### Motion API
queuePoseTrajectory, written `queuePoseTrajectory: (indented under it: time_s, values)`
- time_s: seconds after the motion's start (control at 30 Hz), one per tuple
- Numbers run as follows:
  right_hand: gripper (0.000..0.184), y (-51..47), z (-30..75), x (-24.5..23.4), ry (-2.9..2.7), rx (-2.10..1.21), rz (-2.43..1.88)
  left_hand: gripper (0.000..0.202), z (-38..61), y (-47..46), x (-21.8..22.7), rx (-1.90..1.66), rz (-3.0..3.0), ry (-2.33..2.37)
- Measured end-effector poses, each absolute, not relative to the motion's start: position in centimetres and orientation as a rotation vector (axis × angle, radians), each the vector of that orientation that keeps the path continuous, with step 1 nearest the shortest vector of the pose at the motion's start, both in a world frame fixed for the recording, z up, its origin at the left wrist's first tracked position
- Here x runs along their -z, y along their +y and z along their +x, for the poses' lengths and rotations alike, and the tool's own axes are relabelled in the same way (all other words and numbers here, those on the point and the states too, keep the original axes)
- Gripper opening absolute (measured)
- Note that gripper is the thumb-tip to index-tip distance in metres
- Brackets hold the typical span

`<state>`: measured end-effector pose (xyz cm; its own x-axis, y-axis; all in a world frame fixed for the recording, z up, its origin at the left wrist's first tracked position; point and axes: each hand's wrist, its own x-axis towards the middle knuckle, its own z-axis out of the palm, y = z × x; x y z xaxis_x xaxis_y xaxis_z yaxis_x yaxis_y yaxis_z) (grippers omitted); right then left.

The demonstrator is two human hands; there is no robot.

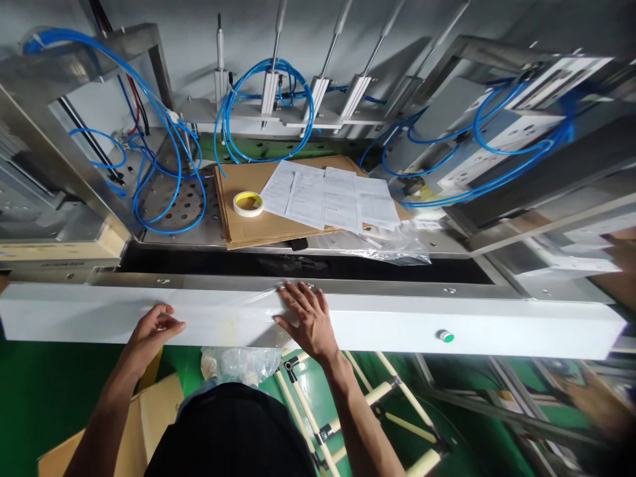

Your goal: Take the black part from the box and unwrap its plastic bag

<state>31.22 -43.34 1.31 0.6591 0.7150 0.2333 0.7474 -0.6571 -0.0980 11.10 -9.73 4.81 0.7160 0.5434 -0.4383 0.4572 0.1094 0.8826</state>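
Observation:
My right hand (311, 324) lies flat with fingers spread on the long white panel (387, 321), its fingertips reaching the metal edge behind. Clear, shiny film (258, 308) shows on the panel just left of this hand. My left hand (155, 330) is at the panel's left part, fingers curled toward the thumb. Whether anything thin is between those fingers cannot be made out. A green button (448, 337) sits on the panel's front, to the right of both hands.
Behind the panel, a cardboard stack (278, 232) bears a tape roll (248, 204) and printed papers (322, 195). A clear plastic bag (402, 245) lies beside it. Blue hoses (179, 179) loop around metal cylinders (318, 96). Below stand a pipe frame (370, 397) and a cardboard box (154, 411).

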Motion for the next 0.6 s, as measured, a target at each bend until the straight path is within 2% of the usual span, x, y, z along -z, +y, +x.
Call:
queuePoseTrajectory:
  time_s: [0.23,0.33,0.4,0.47,0.6]
  values:
    - [0.068,-43.4,31.3,-1.7,-1.198,0.206,-2.689,0.054,11.3,-8.6,-5.0,0.018,1.55,0.823]
    - [0.083,-43.4,31.3,-1.8,-1.199,0.179,-2.682,0.056,10.6,-8.0,-4.6,0.044,1.644,0.826]
    - [0.093,-43.4,31.2,-1.7,-1.19,0.161,-2.682,0.056,10.2,-7.8,-4.6,-0.064,1.785,0.848]
    - [0.094,-43.4,31.1,-1.8,-1.176,0.146,-2.683,0.053,10.4,-8.1,-4.6,-0.297,1.974,0.85]
    - [0.093,-43.4,31.0,-2.1,-1.153,0.109,-2.676,0.048,12.6,-9.8,-3.9,-0.606,2.349,0.463]
